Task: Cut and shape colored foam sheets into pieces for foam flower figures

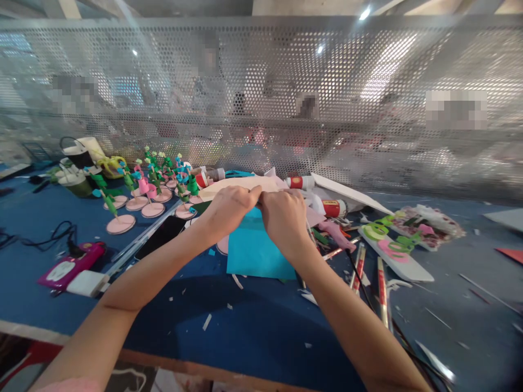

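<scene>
A sheet of bright blue paper (pixel 259 253) hangs below my two hands, its top edge hidden under my fingers. My left hand (pixel 232 207) is closed on the sheet's upper left part, with thumb and forefinger tips pressed close to the other hand. Curled beside it, my right hand (pixel 286 215) pinches the upper right part, its knuckles turned up. Behind them lies a large pale pink paper piece (pixel 241 184). A bit of dark green paper (pixel 201 207) shows just left of my left hand.
Small paper plants on round pink bases (pixel 153 209) stand at the left. Nearby lie a black phone (pixel 161 238) and a magenta box with cables (pixel 73 267). At right are a pink glue gun (pixel 337 235), tape rolls (pixel 334 207) and a white board with green curls (pixel 396 253).
</scene>
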A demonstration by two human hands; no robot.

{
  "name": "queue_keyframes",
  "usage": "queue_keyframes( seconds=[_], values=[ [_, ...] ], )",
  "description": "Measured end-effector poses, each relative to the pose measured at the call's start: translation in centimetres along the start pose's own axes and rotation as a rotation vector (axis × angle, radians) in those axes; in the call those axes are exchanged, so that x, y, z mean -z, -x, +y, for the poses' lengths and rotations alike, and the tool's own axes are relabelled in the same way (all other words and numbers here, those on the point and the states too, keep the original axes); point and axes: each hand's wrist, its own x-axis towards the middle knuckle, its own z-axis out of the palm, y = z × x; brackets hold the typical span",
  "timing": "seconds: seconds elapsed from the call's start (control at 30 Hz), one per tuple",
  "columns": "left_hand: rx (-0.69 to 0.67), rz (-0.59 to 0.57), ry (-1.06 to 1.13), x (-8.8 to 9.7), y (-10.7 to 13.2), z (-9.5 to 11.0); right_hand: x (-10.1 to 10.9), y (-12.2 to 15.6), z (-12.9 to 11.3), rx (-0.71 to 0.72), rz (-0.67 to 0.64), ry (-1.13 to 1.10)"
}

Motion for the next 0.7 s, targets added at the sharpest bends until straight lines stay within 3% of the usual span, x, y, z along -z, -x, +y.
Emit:
queue_keyframes(
  seconds=[0.17,0.37,0.7],
  values=[
    [-0.008,0.006,-0.017,0.0,-0.1,-0.01,-0.06,-0.14,-0.01,-0.008,-0.014,0.018],
    [0.009,0.017,-0.04,0.31,0.07,0.06,-0.48,-0.12,0.12,0.05,0.083,0.032],
    [-0.04,0.012,-0.023,0.14,-0.07,-0.78,0.23,-0.23,0.63,0.118,0.058,0.01]
  ],
)
